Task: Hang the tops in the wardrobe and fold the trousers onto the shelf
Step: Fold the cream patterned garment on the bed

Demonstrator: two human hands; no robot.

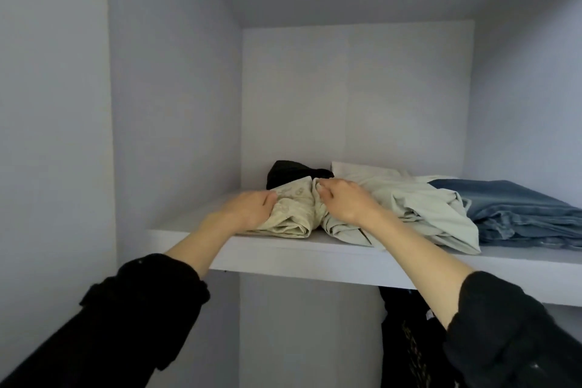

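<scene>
Four folded garments already lie on the shelf (pixel 277 253) at mid-frame: jeans (pixel 519 214) far right, pale trousers (pixel 419 201), cream trousers (pixel 293 214) and a black piece (pixel 289 172) behind. Dark tops (pixel 406 340) hang below (count unclear). Left hand (pixel 248 206) and right hand (pixel 343 200) grasp the cream trousers near the front edge; bare shelf remains leftward.
</scene>
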